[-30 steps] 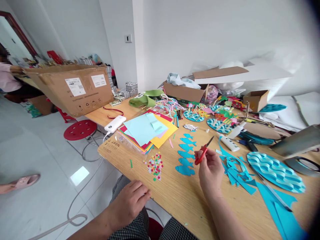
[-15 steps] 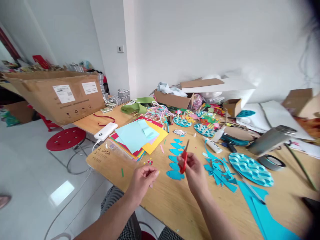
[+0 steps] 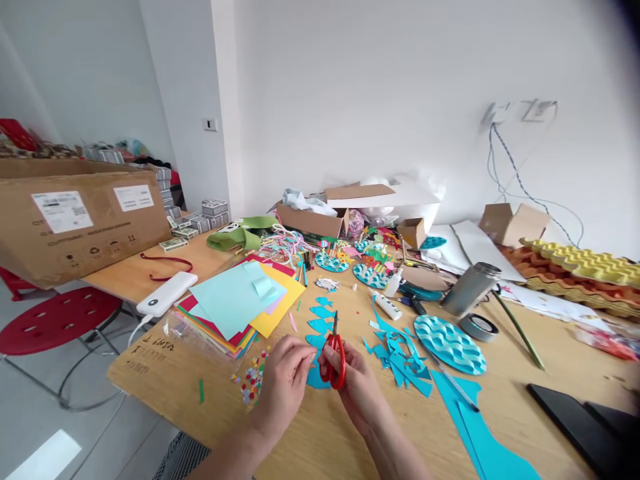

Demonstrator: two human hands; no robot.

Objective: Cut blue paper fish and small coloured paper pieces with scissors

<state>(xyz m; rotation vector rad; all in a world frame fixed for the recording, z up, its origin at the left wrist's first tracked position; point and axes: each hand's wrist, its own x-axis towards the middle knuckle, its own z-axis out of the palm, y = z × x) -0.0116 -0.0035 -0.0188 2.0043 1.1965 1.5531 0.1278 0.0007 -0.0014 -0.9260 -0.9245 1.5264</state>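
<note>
My right hand [image 3: 359, 381] grips red-handled scissors [image 3: 342, 360], its fingers in the handle loops and the blades pointing up and away. Close beside it on the left, my left hand [image 3: 284, 379] is closed in a pinch; whatever the fingertips hold is too small to make out. Behind both hands lies a column of blue paper fish [image 3: 320, 325], small at the far end and larger toward me, the nearest ones partly covered by my hands. Small coloured paper bits [image 3: 249, 381] lie scattered left of my left hand. Blue paper scraps [image 3: 400, 357] are heaped right of the scissors.
Coloured paper sheets [image 3: 227, 303] and a white power bank [image 3: 167, 293] lie to the left. On the right are a blue wavy oval [image 3: 450, 343], a pen [image 3: 457, 385], a tape roll [image 3: 479, 327], a steel flask [image 3: 470, 290] and a black device [image 3: 575, 427]. A glue bottle [image 3: 387, 307] lies farther back.
The view has turned to the right. My hands have come closer together, the scissors now beside the left fingertips. More of the coloured paper bits now show beside my left hand.
</note>
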